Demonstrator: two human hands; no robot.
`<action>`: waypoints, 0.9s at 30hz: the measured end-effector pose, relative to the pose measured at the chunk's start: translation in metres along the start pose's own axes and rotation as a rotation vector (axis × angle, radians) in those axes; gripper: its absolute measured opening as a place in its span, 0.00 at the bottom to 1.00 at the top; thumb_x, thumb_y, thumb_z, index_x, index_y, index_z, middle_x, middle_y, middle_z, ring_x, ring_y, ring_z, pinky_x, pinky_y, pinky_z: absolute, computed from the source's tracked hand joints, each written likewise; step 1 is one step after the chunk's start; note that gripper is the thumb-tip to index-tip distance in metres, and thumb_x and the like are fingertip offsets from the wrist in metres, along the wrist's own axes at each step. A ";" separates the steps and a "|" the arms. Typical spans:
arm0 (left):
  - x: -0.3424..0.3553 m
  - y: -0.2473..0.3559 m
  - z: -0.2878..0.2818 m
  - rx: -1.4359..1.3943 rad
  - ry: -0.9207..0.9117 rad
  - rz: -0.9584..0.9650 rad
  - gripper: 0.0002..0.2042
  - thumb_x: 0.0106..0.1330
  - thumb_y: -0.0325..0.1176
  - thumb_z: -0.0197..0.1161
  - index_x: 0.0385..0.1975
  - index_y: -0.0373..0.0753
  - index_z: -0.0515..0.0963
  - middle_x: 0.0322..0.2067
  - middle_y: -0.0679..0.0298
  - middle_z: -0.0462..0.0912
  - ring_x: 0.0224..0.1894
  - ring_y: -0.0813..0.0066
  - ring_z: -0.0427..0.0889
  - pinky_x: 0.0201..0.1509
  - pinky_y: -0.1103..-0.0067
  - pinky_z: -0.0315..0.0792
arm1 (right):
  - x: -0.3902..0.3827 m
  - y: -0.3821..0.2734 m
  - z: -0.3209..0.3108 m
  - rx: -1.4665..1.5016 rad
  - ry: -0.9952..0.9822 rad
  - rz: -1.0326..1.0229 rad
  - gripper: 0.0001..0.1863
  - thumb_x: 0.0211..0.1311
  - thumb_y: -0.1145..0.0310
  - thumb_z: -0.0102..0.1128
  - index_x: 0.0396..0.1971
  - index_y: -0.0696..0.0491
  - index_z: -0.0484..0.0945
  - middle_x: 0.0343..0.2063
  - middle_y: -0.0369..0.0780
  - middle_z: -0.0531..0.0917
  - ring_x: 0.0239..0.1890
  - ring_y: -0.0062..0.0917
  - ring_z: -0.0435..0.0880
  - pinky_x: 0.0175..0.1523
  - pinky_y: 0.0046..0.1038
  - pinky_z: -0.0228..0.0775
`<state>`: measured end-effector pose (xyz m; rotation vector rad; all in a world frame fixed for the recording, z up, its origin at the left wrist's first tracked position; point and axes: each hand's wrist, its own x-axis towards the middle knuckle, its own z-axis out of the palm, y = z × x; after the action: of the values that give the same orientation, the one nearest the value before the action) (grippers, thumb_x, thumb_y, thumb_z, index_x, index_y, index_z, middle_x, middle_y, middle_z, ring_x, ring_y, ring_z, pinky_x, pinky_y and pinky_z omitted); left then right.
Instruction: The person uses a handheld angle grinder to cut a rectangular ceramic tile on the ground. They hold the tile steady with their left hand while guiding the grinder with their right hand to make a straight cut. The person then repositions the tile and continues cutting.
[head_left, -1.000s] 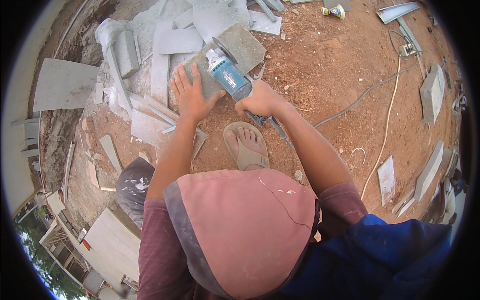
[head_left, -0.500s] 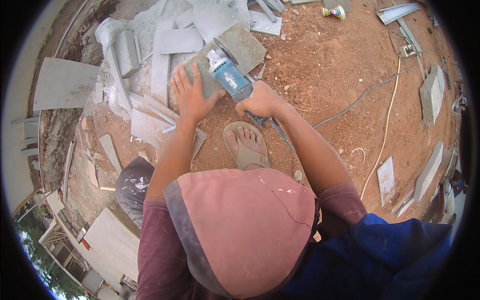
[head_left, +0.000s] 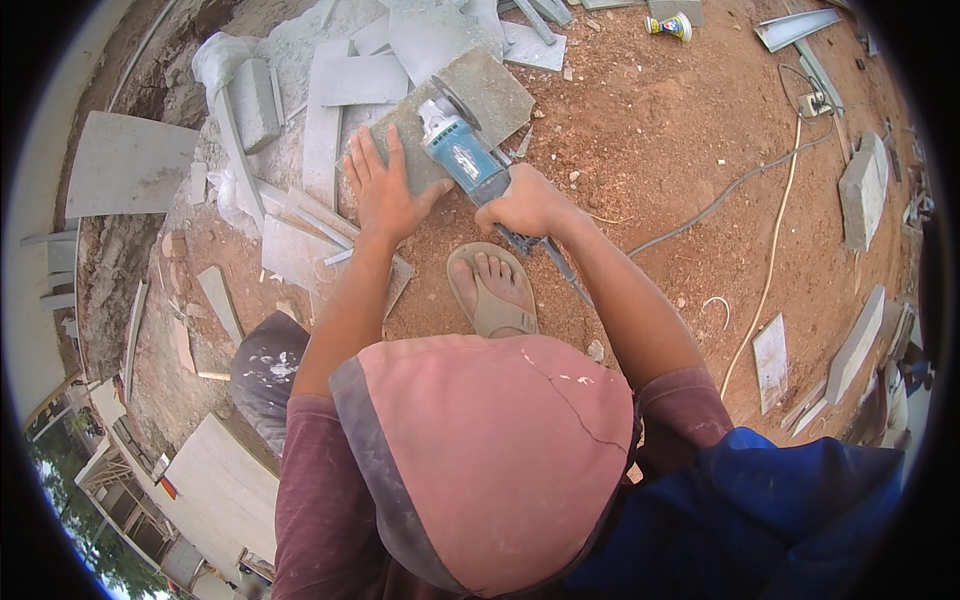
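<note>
My right hand (head_left: 532,204) is wrapped round the rear body of a teal angle grinder (head_left: 464,158). The grinder's head and dark disc (head_left: 456,101) are over a grey-green stone slab (head_left: 497,96) on the ground ahead of me; whether the disc touches the stone, I cannot tell. My left hand (head_left: 388,198) lies flat on the slab's near left part, fingers stretched and thumb spread toward the grinder. From the tool's rear a cable runs down past my right forearm. My sandalled foot (head_left: 492,285) is just below the slab.
Cut stone pieces (head_left: 365,80) are heaped beyond and left of the slab. A grey cord (head_left: 720,195) and a pale cord (head_left: 775,260) cross the reddish soil to a socket box (head_left: 812,102) at right. A small tub (head_left: 669,26) lies far ahead. Stone blocks (head_left: 863,192) line the right side.
The grinder and my right hand have shifted very slightly to the right. My left hand keeps its place on the slab.
</note>
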<state>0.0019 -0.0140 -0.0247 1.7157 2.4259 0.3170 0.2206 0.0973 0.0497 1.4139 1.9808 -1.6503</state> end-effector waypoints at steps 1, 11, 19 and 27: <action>0.000 -0.001 0.000 0.006 0.004 -0.003 0.61 0.61 0.70 0.73 0.86 0.41 0.50 0.83 0.35 0.43 0.86 0.36 0.39 0.87 0.47 0.33 | -0.001 0.000 0.000 0.000 0.004 0.006 0.20 0.36 0.60 0.76 0.26 0.60 0.86 0.29 0.50 0.89 0.32 0.39 0.87 0.41 0.35 0.80; 0.000 0.000 0.001 0.005 0.011 0.001 0.61 0.60 0.70 0.73 0.85 0.40 0.50 0.83 0.34 0.43 0.86 0.36 0.39 0.87 0.47 0.32 | -0.012 -0.002 -0.002 0.016 0.032 0.020 0.20 0.35 0.60 0.76 0.27 0.61 0.87 0.31 0.53 0.90 0.36 0.43 0.91 0.44 0.36 0.82; 0.000 0.000 0.002 0.014 0.012 0.003 0.61 0.61 0.71 0.72 0.85 0.40 0.51 0.83 0.34 0.43 0.86 0.36 0.39 0.86 0.47 0.32 | -0.004 0.012 0.002 0.001 0.021 0.019 0.20 0.35 0.60 0.76 0.23 0.63 0.86 0.29 0.55 0.89 0.34 0.44 0.91 0.42 0.37 0.82; 0.001 0.002 -0.001 0.000 -0.026 -0.009 0.62 0.60 0.71 0.73 0.85 0.39 0.49 0.83 0.32 0.41 0.87 0.35 0.35 0.87 0.47 0.30 | -0.007 0.008 0.001 0.001 0.026 0.015 0.16 0.37 0.65 0.76 0.24 0.60 0.84 0.25 0.44 0.87 0.30 0.31 0.85 0.38 0.33 0.76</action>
<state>0.0034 -0.0128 -0.0237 1.6981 2.4144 0.2925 0.2298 0.0923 0.0487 1.4535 1.9786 -1.6349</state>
